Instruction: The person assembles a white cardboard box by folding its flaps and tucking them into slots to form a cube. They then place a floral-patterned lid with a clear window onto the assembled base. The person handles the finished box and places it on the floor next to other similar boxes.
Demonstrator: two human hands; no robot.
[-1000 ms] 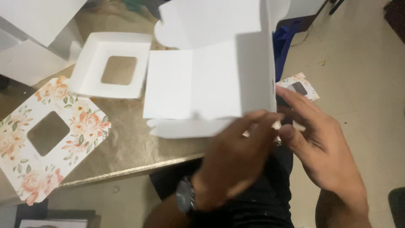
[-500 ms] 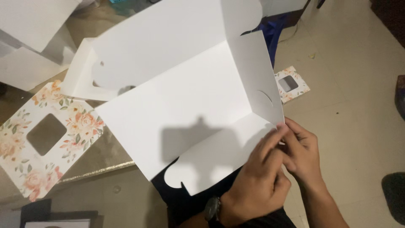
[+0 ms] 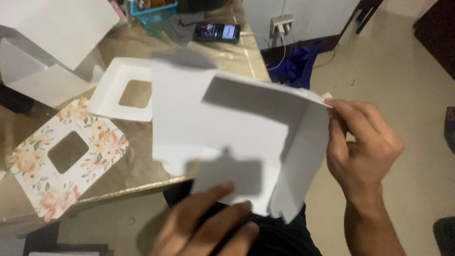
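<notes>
I hold a white, half-folded cardboard box blank [image 3: 227, 142] in the air over the table's near right corner. My right hand [image 3: 360, 151] pinches its upper right corner between thumb and fingers. My left hand [image 3: 208, 223] supports a bottom flap from beneath, fingers spread. On the brown table [image 3: 137, 166] lie a floral windowed card lid [image 3: 66, 156] at the near edge and a white windowed lid [image 3: 125, 90] behind it.

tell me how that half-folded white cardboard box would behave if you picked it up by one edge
Probably light: the right hand steadies the white cardboard box by just a pinched corner. Likely somewhat floppy, since its thin panels stand unlocked, with the left hand at the bottom flap. It would likely crease if squeezed.
</notes>
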